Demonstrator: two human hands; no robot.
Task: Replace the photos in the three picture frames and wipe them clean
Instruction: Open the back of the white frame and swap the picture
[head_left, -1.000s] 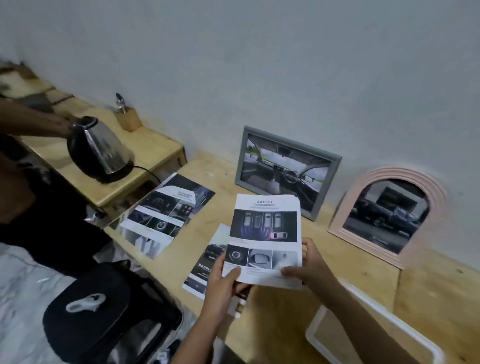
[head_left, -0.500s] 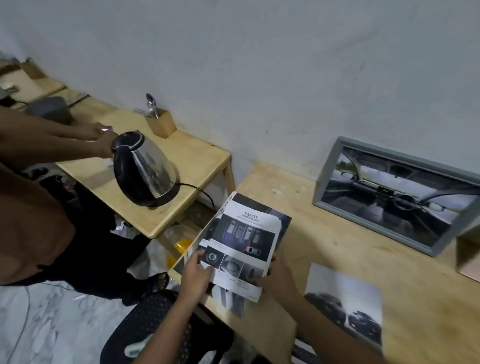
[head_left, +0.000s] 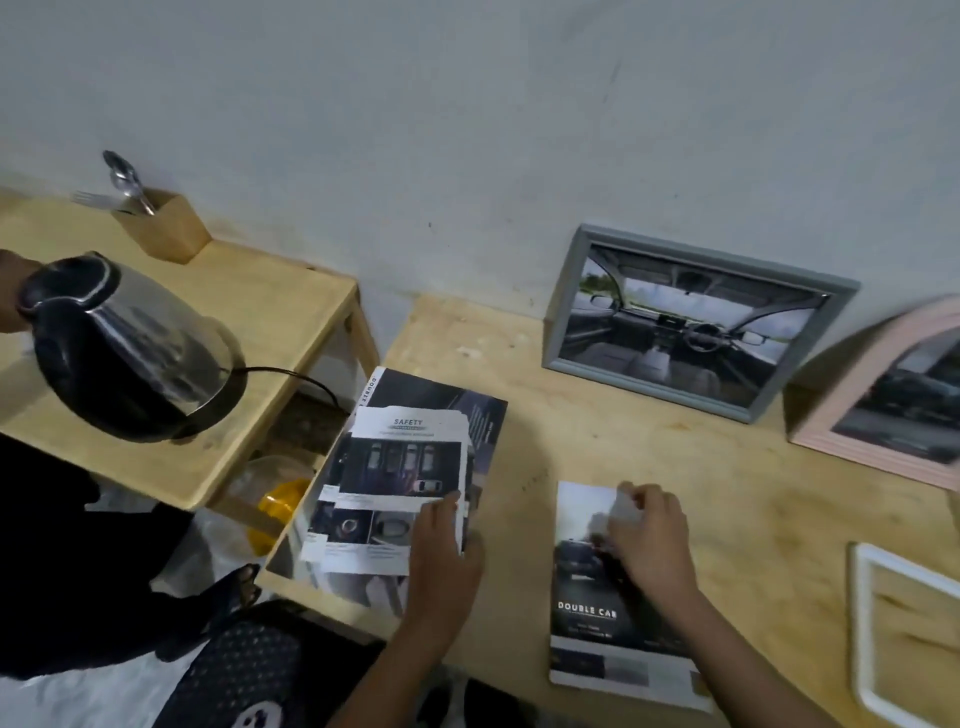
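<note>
Since half a second ago: white "SAFETY" printed sheet (head_left: 400, 478) set down on the dark brochure (head_left: 457, 415) at the left edge of the wooden bench (head_left: 675, 467). Left hand (head_left: 441, 561), fingers fairly flat, rests on it. Right hand (head_left: 647, 540) pinches the top of the "DOUBLE CAR" car leaflet (head_left: 597, 618) by the front edge. Grey rectangular frame (head_left: 696, 322) and pink arched frame (head_left: 883, 384) lean along the back edge, both filled. Empty white frame (head_left: 862, 623) lies at right. Judged: swapping unfinished, wiping undone.
</note>
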